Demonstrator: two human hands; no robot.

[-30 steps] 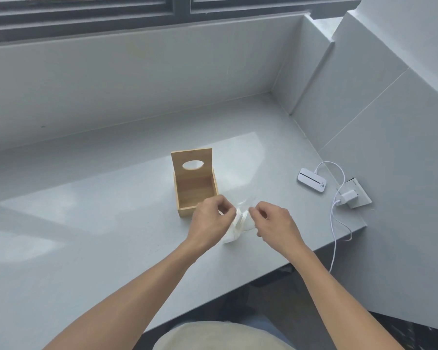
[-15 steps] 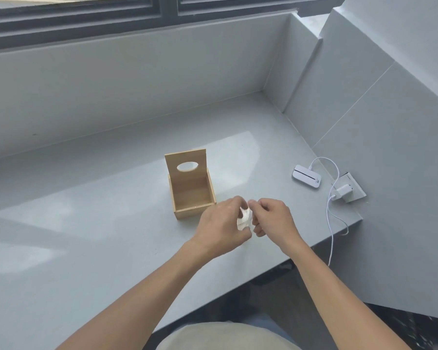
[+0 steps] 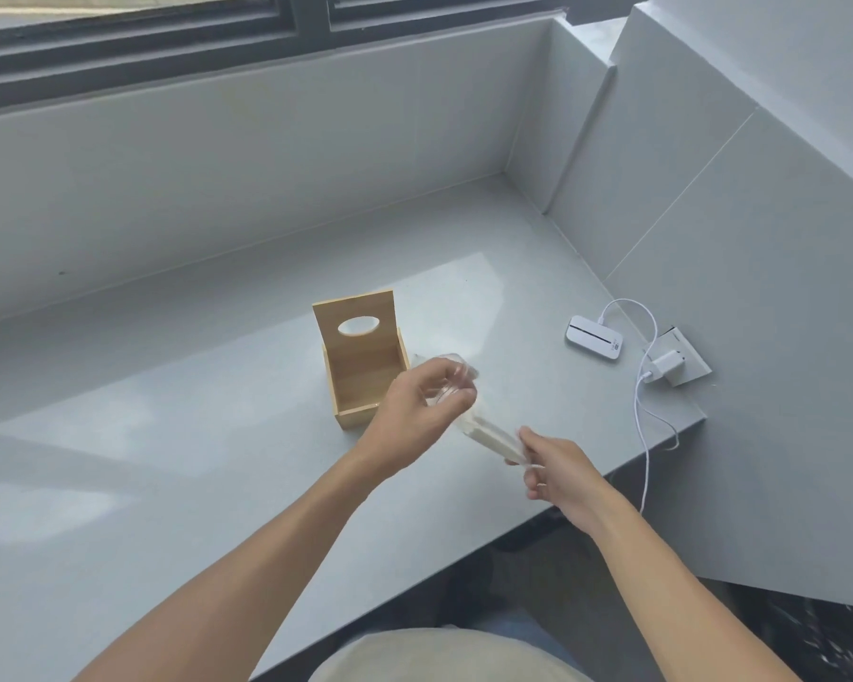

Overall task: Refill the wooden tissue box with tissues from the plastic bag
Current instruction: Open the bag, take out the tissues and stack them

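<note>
Your right hand (image 3: 557, 467) is nearest to you, at the front edge of the grey worktop (image 3: 168, 484). Its fingers pinch one end of a flat white stack of tissues (image 3: 488, 438). Your left hand (image 3: 422, 403) is a bit farther in and is closed around the clear plastic bag (image 3: 446, 381) at the other end of the stack. The stack slants between your two hands, up off the worktop. It looks part way out of the bag, but the blur makes that hard to tell. Just behind your left hand sits the wooden box (image 3: 363, 374). It is open and nothing is inside. Its lid (image 3: 355, 322), with an oval hole, stands up at the back. Off to the right lie a small white device (image 3: 594, 337), a cable (image 3: 643, 411) and a plug (image 3: 666, 366).
</note>
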